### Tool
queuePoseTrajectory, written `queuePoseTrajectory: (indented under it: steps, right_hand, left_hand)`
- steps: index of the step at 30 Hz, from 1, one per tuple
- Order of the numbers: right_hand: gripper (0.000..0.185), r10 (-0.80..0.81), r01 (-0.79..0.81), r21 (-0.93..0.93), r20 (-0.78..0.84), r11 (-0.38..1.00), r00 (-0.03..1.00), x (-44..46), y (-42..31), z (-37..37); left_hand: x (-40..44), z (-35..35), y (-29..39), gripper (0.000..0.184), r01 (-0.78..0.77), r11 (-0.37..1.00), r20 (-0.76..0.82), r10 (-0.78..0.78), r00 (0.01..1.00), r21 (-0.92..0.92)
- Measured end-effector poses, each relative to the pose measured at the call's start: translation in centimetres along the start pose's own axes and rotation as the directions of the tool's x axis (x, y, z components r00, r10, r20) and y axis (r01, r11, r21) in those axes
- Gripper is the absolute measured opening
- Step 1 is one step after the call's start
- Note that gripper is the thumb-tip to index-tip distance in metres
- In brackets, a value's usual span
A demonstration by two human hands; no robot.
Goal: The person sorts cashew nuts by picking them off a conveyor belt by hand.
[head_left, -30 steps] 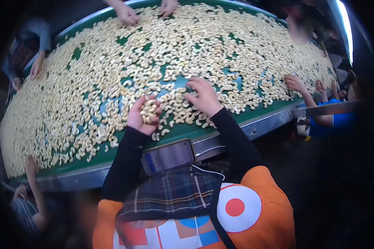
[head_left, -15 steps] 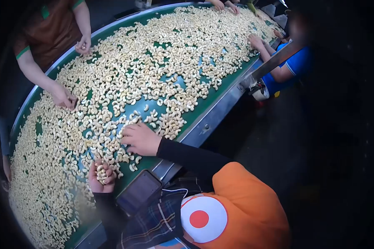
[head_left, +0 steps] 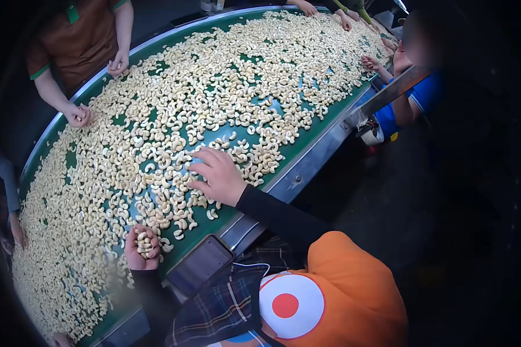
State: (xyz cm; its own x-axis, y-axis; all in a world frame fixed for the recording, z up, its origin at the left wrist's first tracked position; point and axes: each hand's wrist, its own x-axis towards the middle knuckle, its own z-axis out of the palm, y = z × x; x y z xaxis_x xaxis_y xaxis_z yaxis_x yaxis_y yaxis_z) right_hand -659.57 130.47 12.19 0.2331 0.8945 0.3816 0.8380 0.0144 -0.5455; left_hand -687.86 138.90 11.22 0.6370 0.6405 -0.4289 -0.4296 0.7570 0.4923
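Note:
Cashew nuts (head_left: pixel 173 124) lie in a thick layer over a curved green belt (head_left: pixel 211 231). Near the belt's front edge my left hand (head_left: pixel 142 247), palm up, curls around a small handful of cashews (head_left: pixel 146 243). Farther up and to the right, my right hand (head_left: pixel 219 178) is palm down with fingers apart, over a thinner patch of nuts. Its fingertips reach the cashews beside a bare bluish strip of belt; I see nothing held in it, though its underside is hidden.
A phone (head_left: pixel 200 265) with a white cable lies at the metal belt edge (head_left: pixel 298 179), near my left forearm. Across the belt, a person in brown (head_left: pixel 90 43) has both hands over the nuts. A metal bar (head_left: pixel 391 95) and a person in blue (head_left: pixel 414 101) are at the right.
My right hand has lifted slightly and its fingers have spread. My left hand still cups cashews. Across the belt, the brown-shirted person's nearer hand has drawn back toward the rim. The view has shifted slightly.

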Motion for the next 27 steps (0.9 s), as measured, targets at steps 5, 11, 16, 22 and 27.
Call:
queuePoseTrajectory:
  steps: [5,11,16,22,27]
  right_hand:
    - [0.059,-0.081,0.074,-0.269,-0.016,0.960,0.997,-0.1,-2.9,1.2]
    - [0.068,-0.073,0.178,-0.277,0.353,0.944,0.933,-2.0,-4.2,3.6]
    - [0.025,-0.133,0.173,-0.186,0.209,0.967,0.969,-0.3,-3.5,5.1]
    - [0.023,-0.202,0.217,-0.072,0.174,0.973,0.964,1.0,-5.3,6.9]
    - [0.025,-0.273,0.279,-0.113,0.068,0.954,0.960,1.0,-7.3,8.2]
  left_hand:
    - [-1.4,-0.9,0.7,0.023,0.053,0.998,-0.010,-0.053,0.999,0.039]
    - [-2.9,-3.8,1.9,0.023,0.127,0.991,0.020,-0.126,0.992,-0.052]
    - [-10.6,-7.4,5.2,0.025,-0.070,0.996,0.042,0.073,0.996,-0.057]
    - [-29.2,-16.8,8.8,0.027,-0.303,0.945,0.011,0.304,0.953,0.122]
    - [-41.4,-30.1,3.8,0.028,-0.195,0.950,-0.680,0.309,0.665,0.242]
